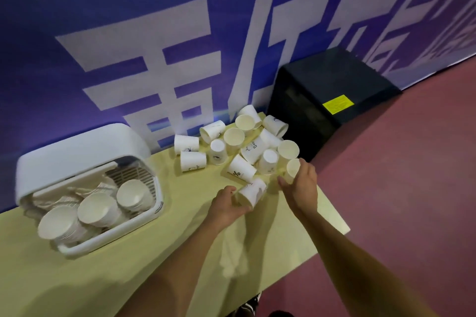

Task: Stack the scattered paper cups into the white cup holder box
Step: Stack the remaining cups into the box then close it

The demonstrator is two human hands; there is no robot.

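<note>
White cup [253, 194] is lying sideways in my left hand [226, 206], fingers curling round it; my right hand [302, 185] is gripping a second cup [293, 168] beside the pile [233, 139]; the box [77, 154] is sitting left.

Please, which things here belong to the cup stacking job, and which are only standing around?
Belongs to the job: scattered paper cups; white cup holder box, three cup stacks inside; left hand gripping near cup; right hand holding edge cup.
Only standing around: black cabinet; blue banner; yellow tablecloth.
</note>
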